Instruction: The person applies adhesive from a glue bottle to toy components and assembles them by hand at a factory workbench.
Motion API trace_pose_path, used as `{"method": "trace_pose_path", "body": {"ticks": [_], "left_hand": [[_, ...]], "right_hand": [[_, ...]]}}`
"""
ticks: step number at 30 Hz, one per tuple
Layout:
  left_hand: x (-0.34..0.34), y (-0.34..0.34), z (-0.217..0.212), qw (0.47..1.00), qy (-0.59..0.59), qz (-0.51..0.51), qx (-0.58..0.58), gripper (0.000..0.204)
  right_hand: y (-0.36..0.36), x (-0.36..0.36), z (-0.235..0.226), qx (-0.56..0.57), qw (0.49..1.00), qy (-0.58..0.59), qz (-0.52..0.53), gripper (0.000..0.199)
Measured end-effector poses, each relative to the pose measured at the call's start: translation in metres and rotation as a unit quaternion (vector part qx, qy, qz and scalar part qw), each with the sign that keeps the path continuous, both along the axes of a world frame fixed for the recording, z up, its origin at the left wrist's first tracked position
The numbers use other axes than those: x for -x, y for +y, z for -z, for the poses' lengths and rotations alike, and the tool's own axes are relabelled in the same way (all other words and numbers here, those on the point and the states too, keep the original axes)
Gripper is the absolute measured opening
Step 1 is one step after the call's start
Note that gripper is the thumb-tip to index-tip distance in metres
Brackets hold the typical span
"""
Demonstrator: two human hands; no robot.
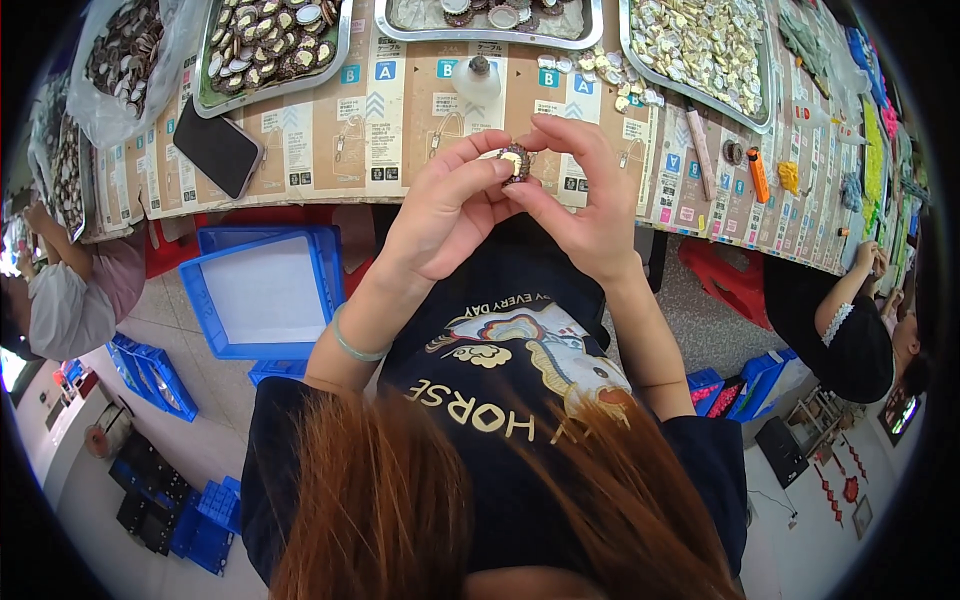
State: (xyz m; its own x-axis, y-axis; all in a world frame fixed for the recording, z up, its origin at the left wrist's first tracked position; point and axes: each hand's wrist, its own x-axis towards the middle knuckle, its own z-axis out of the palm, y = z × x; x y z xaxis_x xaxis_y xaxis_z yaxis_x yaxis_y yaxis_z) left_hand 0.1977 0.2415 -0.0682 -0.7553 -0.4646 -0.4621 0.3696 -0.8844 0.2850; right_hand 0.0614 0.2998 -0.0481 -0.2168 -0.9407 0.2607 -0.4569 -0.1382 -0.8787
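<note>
A small round brooch-like piece (515, 161), dark rimmed with a pale centre, is pinched between the fingertips of both my hands above the table edge. My left hand (445, 205) grips it from the left, with a pale green bangle on that wrist. My right hand (580, 195) grips it from the right, fingers curled over the top. Straight ahead on the cardboard-covered table (340, 140) stands a small clear glue bottle (477, 78).
Metal trays of round pieces sit along the far side: dark ones (270, 45), a middle tray (490, 18), pale gold ones (700, 45). A black phone (217, 147) lies left. An orange lighter (759, 174) lies right. Blue crates (262, 290) are below. Seated people are at both sides.
</note>
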Motion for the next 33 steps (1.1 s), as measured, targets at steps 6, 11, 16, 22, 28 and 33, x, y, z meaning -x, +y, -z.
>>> {"method": "trace_pose_path", "body": {"ticks": [6, 11, 16, 22, 28, 33], "left_hand": [[0.001, 0.002, -0.006, 0.998, -0.027, -0.018, 0.052, 0.026], [0.002, 0.002, -0.009, 0.998, -0.032, -0.009, 0.044, 0.026], [0.001, 0.002, -0.002, 1.0, 0.001, 0.009, 0.018, 0.024], [0.002, 0.002, -0.007, 0.999, -0.01, 0.013, 0.04, 0.024], [-0.002, -0.001, -0.016, 0.993, -0.048, -0.006, 0.105, 0.017], [-0.002, 0.001, -0.018, 0.99, -0.044, -0.025, 0.131, 0.014]], "right_hand": [[0.001, 0.0, -0.002, 0.009, 1.0, 0.02, -0.013, 0.046], [0.002, 0.0, -0.006, 0.008, 0.999, 0.022, -0.024, 0.046], [0.002, 0.002, -0.01, 0.01, 0.999, 0.031, -0.026, 0.044], [0.004, 0.003, -0.005, 0.001, 1.0, 0.005, -0.017, 0.041], [0.01, 0.006, 0.005, -0.085, 0.861, -0.502, -0.019, 0.025], [0.012, 0.006, 0.008, -0.081, 0.847, -0.523, -0.045, 0.024]]}}
